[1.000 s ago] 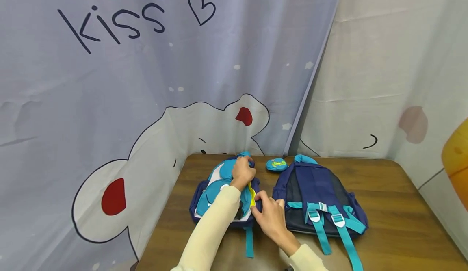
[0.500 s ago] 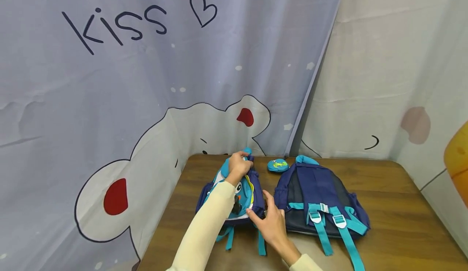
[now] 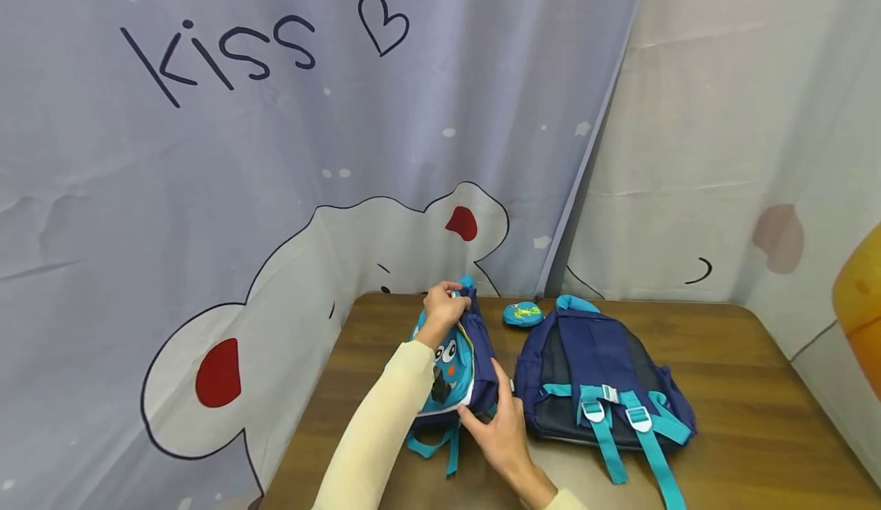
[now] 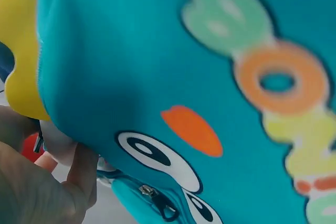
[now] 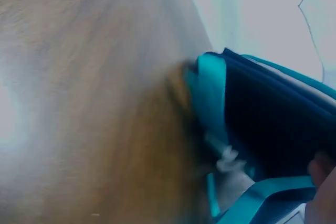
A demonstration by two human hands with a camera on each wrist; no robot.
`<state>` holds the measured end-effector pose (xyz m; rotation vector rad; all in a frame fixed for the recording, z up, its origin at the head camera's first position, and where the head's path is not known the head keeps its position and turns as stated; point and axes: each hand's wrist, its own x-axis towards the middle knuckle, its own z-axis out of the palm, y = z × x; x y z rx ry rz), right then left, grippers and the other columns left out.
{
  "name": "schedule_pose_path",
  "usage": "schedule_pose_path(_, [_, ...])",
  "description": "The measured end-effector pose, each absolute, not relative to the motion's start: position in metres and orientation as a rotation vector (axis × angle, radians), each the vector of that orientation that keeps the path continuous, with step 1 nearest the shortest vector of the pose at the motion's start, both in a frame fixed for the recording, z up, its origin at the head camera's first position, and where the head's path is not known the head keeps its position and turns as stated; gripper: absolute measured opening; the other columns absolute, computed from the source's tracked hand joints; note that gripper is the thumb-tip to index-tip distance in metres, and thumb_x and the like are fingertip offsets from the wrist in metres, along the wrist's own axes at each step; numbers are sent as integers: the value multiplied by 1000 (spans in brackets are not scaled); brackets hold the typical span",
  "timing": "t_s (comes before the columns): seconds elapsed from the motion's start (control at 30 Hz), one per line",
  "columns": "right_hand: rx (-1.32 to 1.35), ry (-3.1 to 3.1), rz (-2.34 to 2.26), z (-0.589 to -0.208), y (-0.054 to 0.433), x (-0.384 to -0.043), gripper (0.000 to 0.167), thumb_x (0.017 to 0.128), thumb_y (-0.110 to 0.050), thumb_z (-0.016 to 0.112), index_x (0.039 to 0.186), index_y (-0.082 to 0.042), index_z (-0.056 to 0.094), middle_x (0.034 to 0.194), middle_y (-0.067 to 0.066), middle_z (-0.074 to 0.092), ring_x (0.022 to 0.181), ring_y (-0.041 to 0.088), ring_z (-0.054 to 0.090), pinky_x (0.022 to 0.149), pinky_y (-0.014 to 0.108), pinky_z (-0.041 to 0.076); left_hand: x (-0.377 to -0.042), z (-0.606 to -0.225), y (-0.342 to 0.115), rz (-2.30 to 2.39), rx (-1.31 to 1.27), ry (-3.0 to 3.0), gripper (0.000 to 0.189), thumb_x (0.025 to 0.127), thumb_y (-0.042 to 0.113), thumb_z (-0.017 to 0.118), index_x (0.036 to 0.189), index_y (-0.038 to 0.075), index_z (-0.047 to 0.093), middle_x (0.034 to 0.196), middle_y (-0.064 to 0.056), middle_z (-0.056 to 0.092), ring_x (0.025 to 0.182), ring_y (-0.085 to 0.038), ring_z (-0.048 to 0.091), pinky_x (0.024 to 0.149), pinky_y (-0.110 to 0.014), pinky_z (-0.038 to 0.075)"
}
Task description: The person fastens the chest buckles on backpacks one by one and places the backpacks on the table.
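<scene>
A small teal and navy children's backpack (image 3: 450, 380) with a cartoon face stands tilted on the table, its navy right side turned into view. My left hand (image 3: 443, 313) grips its top edge, fingers curled beside a teal top loop (image 3: 467, 282). In the left wrist view, that hand (image 4: 47, 182) pinches the fabric near the yellow scalloped trim (image 4: 21, 51). My right hand (image 3: 505, 426) touches the lower right side, thumb and fingers spread around the corner. The right wrist view shows only part of this hand (image 5: 323, 192) against the dark fabric, near a teal strap (image 5: 212, 93).
A larger navy backpack (image 3: 606, 372) lies to the right, straps facing up and hanging toward the front. Between the bags, at the back, sits a small round teal pouch (image 3: 523, 313). The wooden table (image 3: 750, 403) meets a printed curtain (image 3: 413, 112) behind.
The small backpack has turned and lifted somewhat, showing more of its right side. My right hand has let go of the yellow trim and moved down to the lower side. Left hand stays on top.
</scene>
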<state>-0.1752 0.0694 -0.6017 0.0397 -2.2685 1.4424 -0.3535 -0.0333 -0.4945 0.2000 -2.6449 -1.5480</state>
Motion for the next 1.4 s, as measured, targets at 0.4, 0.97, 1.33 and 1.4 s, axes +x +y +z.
schedule_pose_path(0.4, [330, -2078, 1155, -581, 69, -182, 90, 72, -11, 85, 156, -12, 52, 129, 17, 75, 81, 19, 61, 85, 33, 37, -358, -485, -42, -1645, 149, -2592, 44, 81, 5, 76, 124, 7, 75, 125, -19, 68, 112, -33, 63, 95, -47, 55])
schedule_pose_path(0.97, [585, -1906, 851, -548, 79, -201, 78, 69, -6, 68, 147, -3, 61, 70, 0, 57, 65, 15, 47, 83, 45, 39, -361, -447, -59, -1895, -44, -2539, 48, 88, 5, 76, 135, 4, 67, 128, -24, 69, 111, -35, 70, 88, -40, 62])
schedule_pose_path(1.33, [668, -1798, 746, -526, 79, -209, 70, 71, -7, 60, 140, -3, 67, 74, 1, 64, 68, 18, 52, 77, 46, 36, -362, -433, -77, -1977, -38, -2555, 48, 93, 8, 76, 140, 7, 65, 139, -23, 65, 117, -36, 69, 86, -37, 62])
schedule_pose_path(1.4, [685, -1779, 717, -521, 80, -210, 68, 73, -6, 59, 139, -3, 68, 76, 2, 66, 68, 19, 53, 76, 46, 36, -364, -429, -80, -1978, -51, -2568, 51, 93, 8, 76, 143, 6, 63, 139, -23, 65, 113, -34, 71, 78, -32, 61])
